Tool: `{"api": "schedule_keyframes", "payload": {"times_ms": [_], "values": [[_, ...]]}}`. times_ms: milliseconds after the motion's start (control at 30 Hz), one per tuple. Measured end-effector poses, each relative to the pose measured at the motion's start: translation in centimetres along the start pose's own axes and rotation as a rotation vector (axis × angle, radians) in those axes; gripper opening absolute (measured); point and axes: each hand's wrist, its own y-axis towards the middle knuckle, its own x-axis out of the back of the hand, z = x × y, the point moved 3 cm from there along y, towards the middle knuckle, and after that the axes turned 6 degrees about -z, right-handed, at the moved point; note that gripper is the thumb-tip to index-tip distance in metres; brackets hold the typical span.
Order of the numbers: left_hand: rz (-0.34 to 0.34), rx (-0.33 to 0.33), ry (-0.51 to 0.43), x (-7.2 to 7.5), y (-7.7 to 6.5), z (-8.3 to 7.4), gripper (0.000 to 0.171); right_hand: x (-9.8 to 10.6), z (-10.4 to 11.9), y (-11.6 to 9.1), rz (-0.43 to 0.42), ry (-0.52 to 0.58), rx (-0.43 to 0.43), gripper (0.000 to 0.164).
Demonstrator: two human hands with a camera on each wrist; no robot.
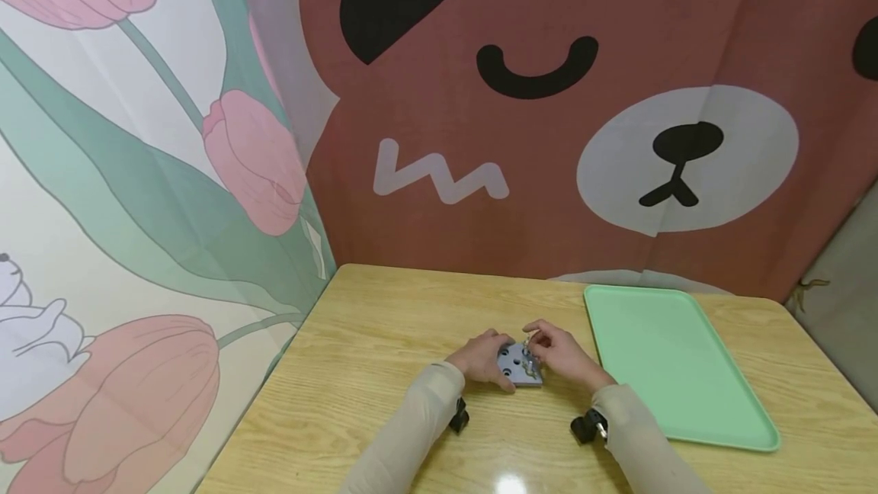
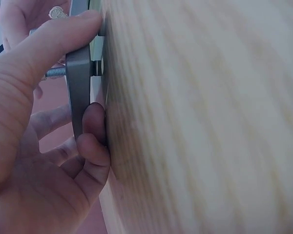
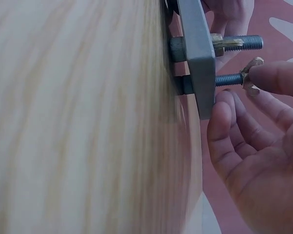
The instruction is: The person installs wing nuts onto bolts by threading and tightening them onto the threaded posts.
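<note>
A grey metal plate (image 1: 511, 374) with several holes stands slightly off the table, bolt heads beneath it. My left hand (image 1: 482, 359) grips its left side, thumb on the near edge and fingers curled round the far side. In the right wrist view two bolts pass through the plate (image 3: 200, 66). One bolt (image 3: 228, 79) has a brass wing nut (image 3: 246, 78) at its tip, pinched between the thumb and a finger of my right hand (image 1: 562, 355). On the other bolt (image 3: 251, 42), a second wing nut (image 3: 218, 45) sits down close against the plate.
A light green tray (image 1: 675, 364) lies on the right of the wooden table (image 1: 370, 357). Printed cloths hang behind the table (image 1: 425, 235) and along its left side. Black wrist cameras sit under both sleeves.
</note>
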Motion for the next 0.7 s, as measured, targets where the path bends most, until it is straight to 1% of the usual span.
{"api": "schedule_keyframes", "payload": {"times_ms": [67, 267, 400, 567, 700], "values": [[0.000, 0.000, 0.000, 0.03, -0.01, -0.01, 0.082, 0.00, 0.14, 0.03, -0.001, -0.019, -0.001, 0.020], [-0.005, 0.003, -0.007, 0.15, -0.02, -0.07, 0.082, 0.00, 0.09, 0.15, -0.018, -0.054, -0.005, 0.003], [-0.004, 0.005, 0.002, -0.04, 0.01, -0.03, 0.082, -0.03, -0.02, 0.08, -0.029, -0.050, -0.013, 0.003], [-0.001, 0.016, -0.006, -0.22, -0.05, 0.00, 0.082, -0.16, -0.28, 0.01, -0.029, -0.027, -0.037, 0.008], [-0.006, 0.018, -0.009, -0.13, -0.18, -0.09, 0.082, -0.17, -0.41, -0.04, -0.031, -0.036, -0.033, 0.010]]}}
